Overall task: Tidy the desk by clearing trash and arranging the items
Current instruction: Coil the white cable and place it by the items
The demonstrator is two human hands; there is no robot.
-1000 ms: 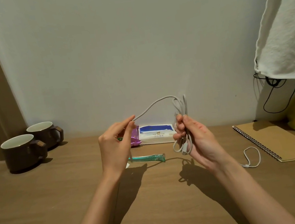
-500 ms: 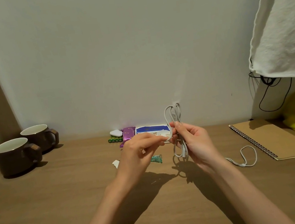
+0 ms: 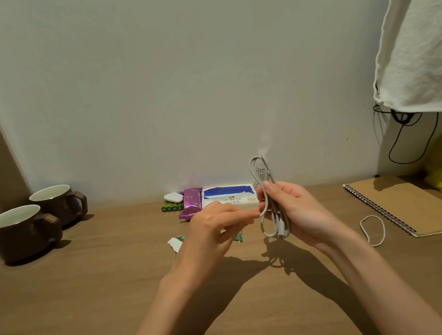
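Obs: cable folded in loops, held above desk mid, twd back edge. Your R hand grips the bundle; L hand pinches the free tail. Risk: ease R grip w/ tail unsecured, and loops likely spring apart, plug end drops out.

A second earlier, the left hand was held well apart from the right hand, and a long stretch of white cable arched between them. The left hand then moved across to the right hand, and its fingers pinched the cable just beside the bundle. The loose arc was gone, taken up into the folded loops that the right hand held. The left hand came to hide most of the teal wrapper on the desk and uncovered the green batteries by the wall.
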